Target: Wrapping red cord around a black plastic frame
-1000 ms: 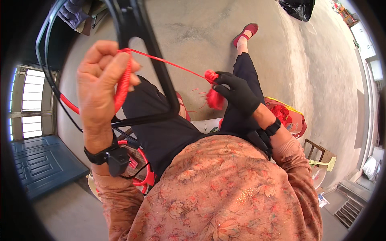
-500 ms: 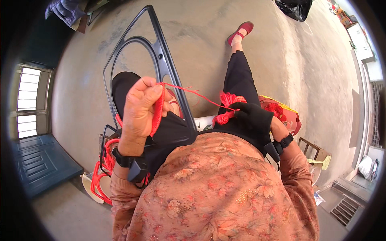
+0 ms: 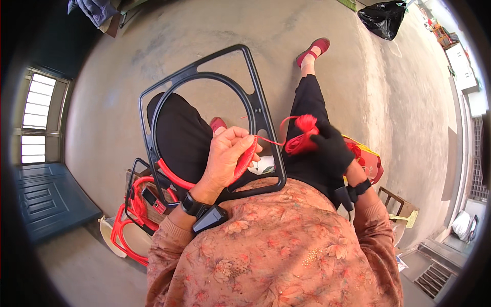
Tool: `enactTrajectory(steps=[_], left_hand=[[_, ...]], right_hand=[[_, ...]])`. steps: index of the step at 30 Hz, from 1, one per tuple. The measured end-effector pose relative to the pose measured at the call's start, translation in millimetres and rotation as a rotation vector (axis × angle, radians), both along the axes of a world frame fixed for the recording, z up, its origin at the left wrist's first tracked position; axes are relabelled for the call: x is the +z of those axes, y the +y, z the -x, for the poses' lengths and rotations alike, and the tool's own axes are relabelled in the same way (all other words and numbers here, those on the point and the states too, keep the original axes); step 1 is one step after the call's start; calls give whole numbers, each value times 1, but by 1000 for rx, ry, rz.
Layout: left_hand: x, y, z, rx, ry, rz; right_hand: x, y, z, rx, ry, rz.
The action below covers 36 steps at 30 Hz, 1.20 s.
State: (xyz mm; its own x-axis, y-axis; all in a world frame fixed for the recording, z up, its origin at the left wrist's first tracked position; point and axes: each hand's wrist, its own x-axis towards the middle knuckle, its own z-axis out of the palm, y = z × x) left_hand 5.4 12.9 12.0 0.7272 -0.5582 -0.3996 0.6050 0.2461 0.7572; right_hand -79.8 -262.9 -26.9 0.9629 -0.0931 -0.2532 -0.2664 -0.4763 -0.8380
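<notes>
A black plastic frame (image 3: 263,117) with a round ring inside it stands tilted over my lap. Red cord (image 3: 175,177) is wound tightly along the lower part of the ring. My bare left hand (image 3: 223,157) is closed around the wrapped stretch, thumb and fingers pinching near where the winding ends. From there a loose red strand runs to a bundle of red cord (image 3: 302,143) on the right. My right hand (image 3: 331,149), in a black glove, grips that bundle; its fingertips are partly hidden and slightly blurred. A loop of strand rises above the bundle.
Left of my lap are red-wrapped frames (image 3: 123,230) by a pale tub (image 3: 113,239). A red bag (image 3: 372,166) with more red cord lies beside my right thigh. A black plastic bag (image 3: 383,19) sits on the far floor; a blue panelled door (image 3: 46,199) is at left.
The frame has turned and moved right and nearer, showing its ring more fully. My left hand went right and down with it. The cord bundle shifted slightly right, and its strand now loops slackly.
</notes>
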Motion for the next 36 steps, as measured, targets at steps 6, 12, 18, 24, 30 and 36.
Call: enactTrajectory(steps=[6,12,18,24,30,36], left_hand=[[-1,-8,2,-13,-19,-4],[-34,-10,2,-55,-692,-397],[-19,-18,10,118,-480,-254],[-17,-3,3,-98,-317,-191],[-12,-4,2,-100,152,303],[-10,-6,7,-14,239,192]], right_hand=[[55,-12,-27,-410,-39,-783],[114,59,-93,297,-726,522],[96,109,-117,961,-806,1006],[111,80,-100,525,-595,378],[98,68,-45,546,-574,347],[88,81,-35,582,-639,470]])
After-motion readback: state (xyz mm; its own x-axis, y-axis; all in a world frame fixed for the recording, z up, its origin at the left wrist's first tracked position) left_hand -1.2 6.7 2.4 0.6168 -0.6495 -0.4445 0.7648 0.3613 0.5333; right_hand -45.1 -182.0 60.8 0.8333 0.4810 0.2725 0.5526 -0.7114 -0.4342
